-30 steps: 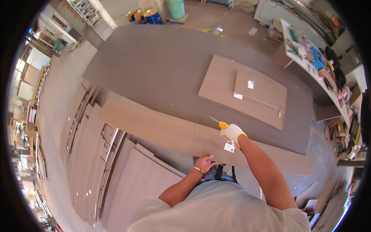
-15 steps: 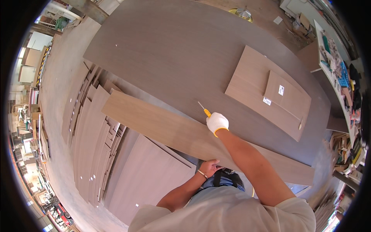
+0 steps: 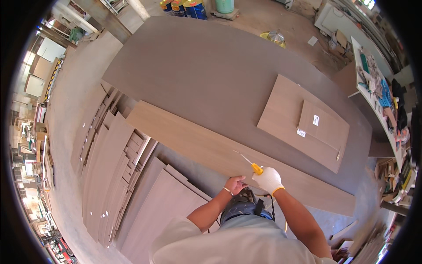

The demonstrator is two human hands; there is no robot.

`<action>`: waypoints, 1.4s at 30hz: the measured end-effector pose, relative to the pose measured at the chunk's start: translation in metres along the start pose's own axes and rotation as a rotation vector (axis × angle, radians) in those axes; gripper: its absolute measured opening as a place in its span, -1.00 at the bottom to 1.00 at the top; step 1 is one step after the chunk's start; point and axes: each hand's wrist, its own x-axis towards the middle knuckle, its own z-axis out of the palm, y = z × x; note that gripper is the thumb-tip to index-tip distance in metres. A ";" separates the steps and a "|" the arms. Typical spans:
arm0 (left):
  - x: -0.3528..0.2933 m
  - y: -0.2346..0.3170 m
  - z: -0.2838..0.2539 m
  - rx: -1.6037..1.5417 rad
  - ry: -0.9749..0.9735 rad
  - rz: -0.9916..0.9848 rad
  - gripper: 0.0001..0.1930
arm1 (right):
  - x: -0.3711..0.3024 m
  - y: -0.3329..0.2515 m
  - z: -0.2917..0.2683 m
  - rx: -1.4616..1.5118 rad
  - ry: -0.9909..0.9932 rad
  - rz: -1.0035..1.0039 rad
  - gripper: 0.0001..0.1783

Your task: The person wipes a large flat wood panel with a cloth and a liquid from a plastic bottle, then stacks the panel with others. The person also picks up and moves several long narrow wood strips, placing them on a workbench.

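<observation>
A long, narrow light-brown board (image 3: 189, 143) lies along the near edge of a large dark-brown panel (image 3: 202, 75). My left hand (image 3: 236, 185), bare with a bracelet at the wrist, grips the board's near edge, its thumb uppermost and some fingers hidden. Just right of it, over the same edge, my right hand (image 3: 269, 179) wears a white knitted glove with a yellow cuff. It is closed round a yellow-handled tool (image 3: 256, 168) with a thin metal shaft that points away and to the left over the board. Whether the tip touches the board cannot be told.
A wide brown panel (image 3: 281, 119) and a smaller labelled one (image 3: 325, 118) lie on the large panel's right part. Stacked boards (image 3: 103, 176) fill the left, another stack (image 3: 169, 207) nearer me. A cluttered bench (image 3: 373, 88) stands right; paint cans (image 3: 193, 9) are beyond the far edge.
My right hand has drawn back toward me from the large panel to the board's near edge, tool still held. My left hand stays at that edge. The view has shifted, showing more beyond the far edge.
</observation>
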 end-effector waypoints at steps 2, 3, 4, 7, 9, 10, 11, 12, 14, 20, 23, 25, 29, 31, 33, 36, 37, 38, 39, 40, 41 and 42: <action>0.010 -0.003 0.000 -0.004 -0.024 -0.040 -0.64 | -0.004 -0.032 -0.012 -0.002 -0.056 0.003 -0.52; 0.019 -0.004 -0.003 -0.036 -0.062 -0.020 -0.63 | -0.006 -0.047 -0.015 0.072 -0.046 -0.032 -0.52; 0.027 -0.001 -0.012 -0.065 -0.098 0.012 -0.63 | -0.009 -0.065 -0.017 0.149 -0.036 -0.081 -0.52; 0.050 0.010 -0.036 -0.025 -0.095 0.154 -0.58 | -0.014 -0.074 -0.010 0.147 0.010 -0.231 -0.53; 0.059 0.018 -0.030 -0.057 0.002 0.146 -0.60 | -0.016 -0.048 -0.002 0.101 0.012 -0.195 -0.53; 0.065 0.010 -0.005 -0.048 0.091 0.131 -0.65 | -0.019 -0.014 -0.001 0.092 -0.009 -0.092 -0.54; 0.066 0.006 0.020 -0.028 0.190 0.119 -0.69 | -0.027 0.019 -0.001 0.097 -0.037 0.009 -0.54; 0.067 0.026 0.016 -0.024 0.228 0.170 -0.71 | -0.037 0.030 -0.004 0.217 -0.081 0.106 -0.56; 0.063 0.073 0.002 0.045 0.249 0.266 -0.72 | -0.056 0.067 0.007 0.400 -0.141 0.254 -0.62; 0.012 0.111 0.063 1.063 0.278 -0.367 -0.60 | -0.167 0.216 0.082 0.868 0.096 0.755 -0.71; 0.006 0.101 0.064 1.935 0.244 -0.121 -0.49 | -0.184 0.220 0.119 0.860 0.081 0.823 -0.69; 0.017 0.067 0.083 2.409 0.053 0.262 -0.41 | -0.195 0.221 0.137 0.776 0.109 0.848 -0.64; 0.028 -0.011 0.133 2.726 -0.364 0.617 -0.16 | -0.205 0.201 0.159 0.618 0.139 0.826 -0.53; 0.046 -0.039 0.155 2.860 -0.426 0.556 -0.05 | -0.213 0.199 0.175 0.667 0.175 0.837 -0.53; 0.068 -0.050 0.174 2.972 -0.416 0.492 0.02 | -0.225 0.190 0.174 0.754 0.229 0.876 -0.54; 0.081 -0.071 0.186 3.095 -0.369 0.535 0.04 | -0.267 0.194 0.215 0.924 0.342 0.985 -0.57; 0.082 -0.070 0.187 3.124 -0.338 0.534 0.04 | -0.278 0.189 0.225 0.993 0.385 1.012 -0.58; 0.085 -0.070 0.189 3.123 -0.337 0.533 0.04 | -0.296 0.186 0.235 1.145 0.379 1.086 -0.61; 0.085 -0.064 0.188 3.127 -0.324 0.526 0.03 | -0.312 0.177 0.231 1.242 0.376 1.153 -0.62; 0.088 -0.067 0.187 3.117 -0.325 0.526 0.03 | -0.324 0.177 0.255 1.231 0.401 1.185 -0.62; 0.087 -0.067 0.183 3.132 -0.375 0.517 0.02 | -0.337 0.177 0.285 1.217 0.423 1.217 -0.62; 0.093 -0.057 0.181 3.146 -0.398 0.535 0.02 | -0.340 0.176 0.308 1.206 0.434 1.228 -0.61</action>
